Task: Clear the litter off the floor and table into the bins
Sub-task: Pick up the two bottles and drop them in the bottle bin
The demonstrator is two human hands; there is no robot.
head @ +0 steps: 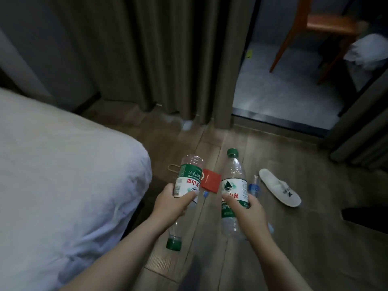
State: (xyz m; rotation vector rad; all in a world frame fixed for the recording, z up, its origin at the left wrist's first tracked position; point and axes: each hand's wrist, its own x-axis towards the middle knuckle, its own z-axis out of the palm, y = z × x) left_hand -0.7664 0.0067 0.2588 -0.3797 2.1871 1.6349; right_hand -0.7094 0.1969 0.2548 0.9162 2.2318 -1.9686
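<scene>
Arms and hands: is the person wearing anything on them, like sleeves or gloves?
No. Both forearms are bare as far as the picture shows, with no sleeves. The left hand and right hand have no gloves, and I can't see any rings, watch or bracelet.

Two green-capped water bottles, inverted bottle (188, 181) in left hand (171, 203), upright bottle (233, 185) in right hand (248, 211).

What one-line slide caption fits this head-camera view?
Left hand and right hand each grip a bottle above a floor strewn with litter.
</scene>
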